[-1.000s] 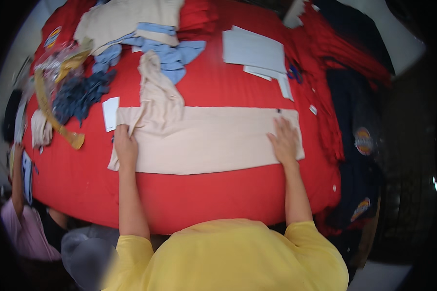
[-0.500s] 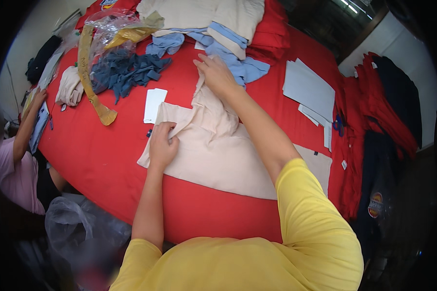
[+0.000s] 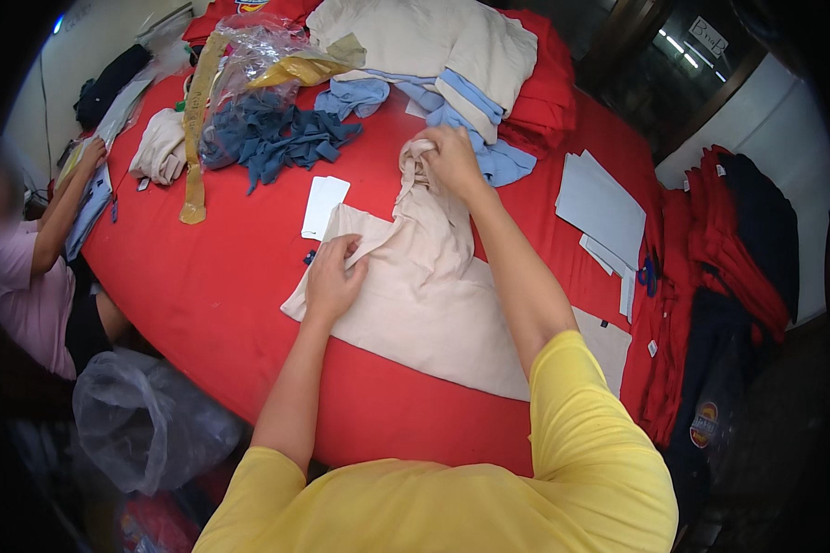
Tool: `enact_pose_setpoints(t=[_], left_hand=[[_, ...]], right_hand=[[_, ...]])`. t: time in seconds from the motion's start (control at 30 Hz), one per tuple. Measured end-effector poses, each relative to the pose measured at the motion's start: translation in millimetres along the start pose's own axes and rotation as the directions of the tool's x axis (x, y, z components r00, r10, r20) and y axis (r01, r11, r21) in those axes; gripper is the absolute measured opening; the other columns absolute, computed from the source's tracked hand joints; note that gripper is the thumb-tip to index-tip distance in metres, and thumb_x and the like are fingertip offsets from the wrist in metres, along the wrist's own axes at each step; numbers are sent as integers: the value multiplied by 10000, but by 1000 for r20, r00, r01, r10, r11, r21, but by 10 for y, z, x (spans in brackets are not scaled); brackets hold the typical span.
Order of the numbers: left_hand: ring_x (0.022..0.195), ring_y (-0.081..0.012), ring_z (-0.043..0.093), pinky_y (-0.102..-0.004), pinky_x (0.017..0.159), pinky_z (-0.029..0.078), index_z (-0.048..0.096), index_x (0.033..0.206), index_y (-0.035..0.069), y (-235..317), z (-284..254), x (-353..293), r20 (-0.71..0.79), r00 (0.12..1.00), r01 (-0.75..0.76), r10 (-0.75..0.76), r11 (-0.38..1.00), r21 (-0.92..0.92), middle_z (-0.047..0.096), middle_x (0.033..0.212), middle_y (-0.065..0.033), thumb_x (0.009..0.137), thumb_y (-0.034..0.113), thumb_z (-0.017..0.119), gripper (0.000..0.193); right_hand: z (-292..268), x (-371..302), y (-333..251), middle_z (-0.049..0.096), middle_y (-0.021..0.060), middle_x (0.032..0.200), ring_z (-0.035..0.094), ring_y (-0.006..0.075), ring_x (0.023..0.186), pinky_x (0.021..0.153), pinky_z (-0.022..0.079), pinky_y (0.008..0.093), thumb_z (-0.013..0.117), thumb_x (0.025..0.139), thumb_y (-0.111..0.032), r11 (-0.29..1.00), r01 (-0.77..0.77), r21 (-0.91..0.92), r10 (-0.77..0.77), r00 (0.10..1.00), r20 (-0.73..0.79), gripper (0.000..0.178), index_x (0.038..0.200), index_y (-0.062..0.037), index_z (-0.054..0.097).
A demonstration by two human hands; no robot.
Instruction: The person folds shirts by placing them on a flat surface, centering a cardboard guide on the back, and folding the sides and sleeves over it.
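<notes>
A beige cloth garment (image 3: 424, 313) lies across the red-covered table in front of me, spread flat at the near side and crumpled toward the far side. My right hand (image 3: 452, 161) grips the bunched far end, which rises in a twisted fold. At the garment's left edge, my left hand (image 3: 334, 284) has its thumb and fingers closed on a fold of the cloth. A small dark tag (image 3: 604, 323) shows near the right end. Just beyond the left hand lie white cards (image 3: 324, 205) and a small dark item (image 3: 310, 257).
Cream clothes (image 3: 424, 37) and light-blue clothes (image 3: 507, 164) are piled at the far side. Dark-blue cloth strips (image 3: 286, 138) and clear plastic (image 3: 258, 46) lie left, white sheets (image 3: 601, 207) and red garments (image 3: 669, 304) right. A co-worker (image 3: 32, 295) handles cloth at far left.
My right hand has gone from spread fingers to a grip on the garment's far end, bunching it up. The left hand keeps its place on the cloth. The whole view has shifted slightly.
</notes>
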State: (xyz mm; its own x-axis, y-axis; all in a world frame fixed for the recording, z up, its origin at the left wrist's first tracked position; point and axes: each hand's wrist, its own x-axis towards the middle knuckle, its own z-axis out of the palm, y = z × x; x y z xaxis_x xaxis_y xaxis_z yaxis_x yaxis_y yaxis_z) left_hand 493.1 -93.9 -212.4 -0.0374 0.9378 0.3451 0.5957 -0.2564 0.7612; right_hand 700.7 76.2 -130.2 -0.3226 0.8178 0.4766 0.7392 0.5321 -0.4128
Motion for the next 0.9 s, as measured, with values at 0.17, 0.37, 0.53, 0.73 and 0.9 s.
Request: enact_pose_setpoints(t=[0.17, 0.37, 0.53, 0.73, 0.9], left_hand=[[988, -163, 567, -312, 871, 444, 575, 1187, 8, -271, -136, 42, -117, 984, 34, -132, 794, -608, 610, 1130, -88, 919, 171, 539, 316], [966, -160, 570, -296, 874, 441, 594, 1150, 0, -95, -492, -305, -208, 975, 9, -77, 951, -309, 619, 1098, -83, 951, 90, 483, 245], [932, -167, 598, -345, 822, 509, 575, 1050, 2, 840, -857, -721, -423, 901, -302, 96, 838, -455, 600, 1009, -101, 952, 60, 511, 131], [1202, -194, 502, -407, 1030, 378, 602, 1158, 71, 2324, -1777, -1165, -790, -93, -996, 606, -53, 76, 601, 1241, -85, 931, 158, 578, 244], [1121, -228, 524, -397, 998, 396, 611, 1118, 37, 2547, -1870, -1300, -700, -298, -931, 649, -34, 364, 622, 1166, -80, 893, 151, 613, 253]], right_hand=[[-425, -981, -1057, 499, 144, 1315, 482, 336, 1157, 984, 394, 423, 660, 686, 28, 884, 434, 175, -460, 873, 162, 430, 1066, -171, 686], [-533, -2188, -1129, 498, 115, 1323, 556, 285, 1074, 862, 485, 348, 586, 806, 72, 921, -123, 369, 80, 988, 129, 439, 1208, -102, 612], [-317, -2690, -1070, 605, 140, 1045, 574, 310, 1010, 878, 461, 360, 511, 867, 45, 868, -314, 385, 296, 949, 108, 231, 1024, -29, 664], [-91, -2544, -1210, 592, 112, 1066, 568, 292, 979, 878, 461, 367, 539, 851, 28, 959, -92, 269, 92, 996, 15, 218, 1001, -51, 676], [80, -2151, -1209, 554, 68, 1071, 564, 249, 998, 889, 459, 360, 588, 837, -34, 937, -200, 286, 84, 925, 369, 194, 995, -87, 688]])
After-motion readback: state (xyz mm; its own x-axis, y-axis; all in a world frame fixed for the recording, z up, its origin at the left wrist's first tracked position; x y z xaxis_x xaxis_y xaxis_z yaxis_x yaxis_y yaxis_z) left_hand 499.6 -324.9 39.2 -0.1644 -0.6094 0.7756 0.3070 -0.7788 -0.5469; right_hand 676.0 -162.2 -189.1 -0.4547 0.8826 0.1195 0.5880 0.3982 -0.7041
